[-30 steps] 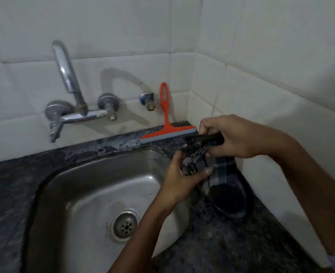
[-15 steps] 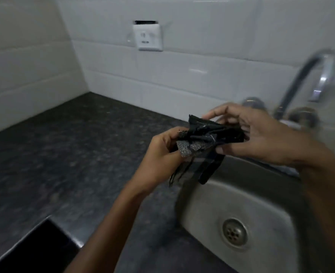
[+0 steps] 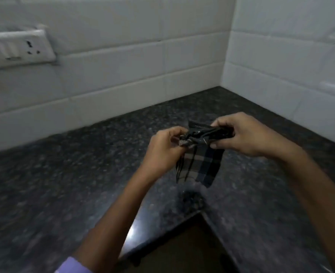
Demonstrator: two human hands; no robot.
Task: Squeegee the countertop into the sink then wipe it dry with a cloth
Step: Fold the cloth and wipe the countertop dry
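Note:
A dark plaid cloth [image 3: 202, 164] hangs bunched between both hands, above the black speckled countertop [image 3: 64, 184]. My left hand [image 3: 165, 150] pinches its frayed left end. My right hand [image 3: 247, 134] grips the folded top edge on the right. The loose lower part of the cloth dangles clear of the counter. Sink and squeegee are out of view.
White tiled walls meet in a corner at the back right. A white socket panel [image 3: 15, 48] is mounted on the left wall. The counter's inner corner edge [image 3: 200, 212] drops to a dark gap in front of me.
The view has swung left from the sink and tap to the counter corner. Both hands still hold the cloth, now over the countertop instead of the sink's rim.

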